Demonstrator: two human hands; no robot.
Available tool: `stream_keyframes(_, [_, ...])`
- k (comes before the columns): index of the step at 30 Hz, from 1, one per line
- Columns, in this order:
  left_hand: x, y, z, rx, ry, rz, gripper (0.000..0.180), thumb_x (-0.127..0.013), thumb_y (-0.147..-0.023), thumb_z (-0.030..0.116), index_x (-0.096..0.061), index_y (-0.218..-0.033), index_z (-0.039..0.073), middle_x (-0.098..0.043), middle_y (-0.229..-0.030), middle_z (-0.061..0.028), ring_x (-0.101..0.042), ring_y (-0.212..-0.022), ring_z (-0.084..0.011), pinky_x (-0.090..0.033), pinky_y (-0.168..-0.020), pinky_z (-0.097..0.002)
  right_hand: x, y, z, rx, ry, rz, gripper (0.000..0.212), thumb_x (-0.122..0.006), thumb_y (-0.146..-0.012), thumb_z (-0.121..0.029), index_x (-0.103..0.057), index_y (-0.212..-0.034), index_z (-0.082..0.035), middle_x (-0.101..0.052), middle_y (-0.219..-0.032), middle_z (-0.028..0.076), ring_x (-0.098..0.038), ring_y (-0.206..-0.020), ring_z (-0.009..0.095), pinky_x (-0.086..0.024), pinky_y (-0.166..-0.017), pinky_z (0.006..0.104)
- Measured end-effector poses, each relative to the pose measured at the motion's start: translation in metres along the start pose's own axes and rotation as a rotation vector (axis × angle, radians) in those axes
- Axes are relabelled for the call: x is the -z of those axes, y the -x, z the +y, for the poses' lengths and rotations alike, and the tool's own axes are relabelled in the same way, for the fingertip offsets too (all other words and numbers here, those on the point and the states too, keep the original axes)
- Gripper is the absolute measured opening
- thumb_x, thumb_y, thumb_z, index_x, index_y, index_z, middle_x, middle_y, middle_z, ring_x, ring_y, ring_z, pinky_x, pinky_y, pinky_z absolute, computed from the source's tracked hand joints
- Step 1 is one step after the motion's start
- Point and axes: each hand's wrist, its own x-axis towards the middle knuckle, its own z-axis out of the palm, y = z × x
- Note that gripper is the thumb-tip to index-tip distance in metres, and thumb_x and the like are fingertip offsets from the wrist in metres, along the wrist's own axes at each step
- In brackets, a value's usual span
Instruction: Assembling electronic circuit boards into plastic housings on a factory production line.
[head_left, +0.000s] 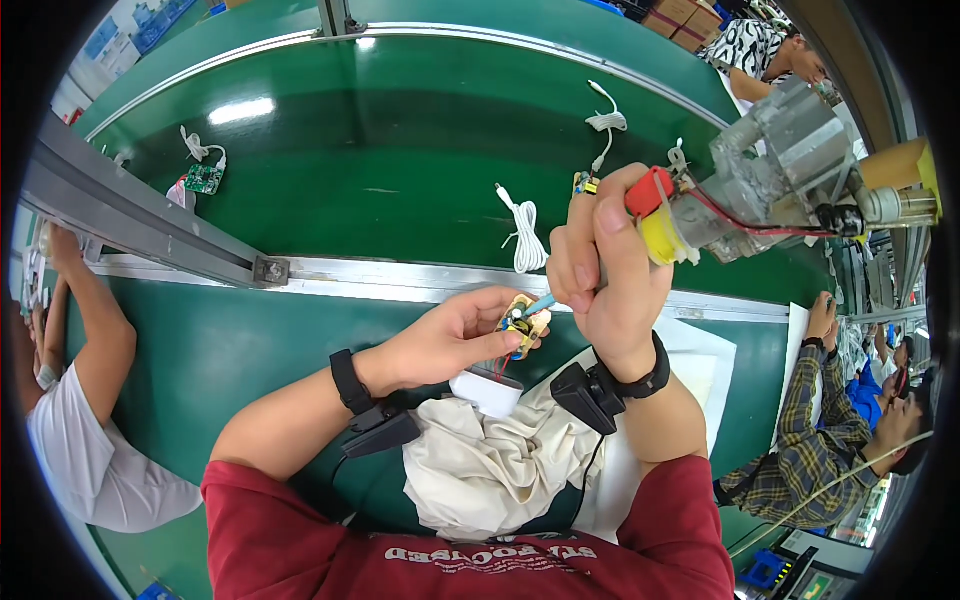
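Note:
My left hand (465,335) grips a small circuit board (522,322) crowded with tiny parts, its thumb on the near side. Red wires run from the board down to a white plastic housing (488,393), just below my fingers. My right hand (605,260) is closed round a slim tool with a blue tip (541,304), which meets the board's upper edge or hovers right over it; I cannot tell which. Against the right thumb lies a bulky grey, clear-bodied device (775,165) with red and yellow parts. Whether the blue tip belongs to it is hidden.
Beyond a metal rail (400,277) runs a green belt (380,160) bearing a coiled white cable (525,235) and a green circuit board (205,178). Cream cloth (490,465) lies before me. A grey post (160,200) slants at left. Other people sit left, right and far right.

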Motion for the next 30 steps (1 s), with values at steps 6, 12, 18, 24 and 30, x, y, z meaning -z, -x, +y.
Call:
stream_keyframes(6, [0.003, 0.004, 0.002, 0.023, 0.011, 0.002, 0.038, -0.053, -0.097, 0.011, -0.043, -0.133, 0.002, -0.058, -0.121, -0.0063, -0.057, -0.107, -0.0126, -0.045, -0.094, -0.0274, -0.005, -0.001, -0.001, 0.012, 0.026, 0.014, 0.016, -0.044, -0.098, -0.021, -0.038, -0.087, -0.01, -0.035, -0.053, -0.001, -0.028, -0.036, 0.007, -0.022, -0.033, 0.0229])
stream_keyframes(12, [0.004, 0.009, 0.002, 0.006, -0.01, -0.013, 0.038, -0.053, -0.096, 0.01, -0.044, -0.132, 0.003, -0.057, -0.122, -0.0053, -0.057, -0.107, -0.012, -0.045, -0.093, -0.0276, -0.009, 0.001, -0.004, 0.007, 0.02, 0.02, 0.016, -0.044, -0.097, -0.021, -0.038, -0.087, -0.01, -0.035, -0.053, -0.001, -0.029, -0.036, 0.007, -0.023, -0.033, 0.0228])
stream_keyframes(18, [0.004, 0.013, 0.003, 0.008, -0.023, -0.012, 0.037, -0.053, -0.096, 0.008, -0.044, -0.131, 0.002, -0.057, -0.122, -0.0049, -0.056, -0.108, -0.0122, -0.045, -0.094, -0.0281, -0.015, 0.002, -0.007, 0.013, 0.018, 0.024, 0.015, -0.044, -0.097, -0.02, -0.038, -0.088, -0.011, -0.035, -0.053, -0.001, -0.029, -0.037, 0.007, -0.024, -0.033, 0.0228])
stream_keyframes(24, [-0.001, 0.015, 0.008, 0.011, -0.038, -0.007, 0.036, -0.052, -0.096, 0.007, -0.043, -0.131, 0.001, -0.057, -0.122, -0.0057, -0.056, -0.109, -0.013, -0.044, -0.096, -0.0289, -0.017, 0.003, -0.012, 0.01, 0.038, 0.051, 0.012, -0.045, -0.097, -0.021, -0.041, -0.096, -0.009, -0.034, -0.053, -0.001, -0.028, -0.037, 0.006, -0.024, -0.033, 0.0227])
stream_keyframes(30, [-0.002, 0.019, 0.008, 0.016, -0.052, -0.002, 0.037, -0.052, -0.096, 0.006, -0.043, -0.131, 0.0, -0.057, -0.122, -0.0067, -0.057, -0.11, -0.0139, -0.043, -0.097, -0.0296, -0.023, 0.004, -0.024, 0.026, 0.075, 0.068, 0.019, -0.045, -0.098, -0.021, -0.043, -0.108, -0.005, -0.035, -0.054, -0.001, -0.03, -0.038, 0.006, -0.024, -0.034, 0.0224])
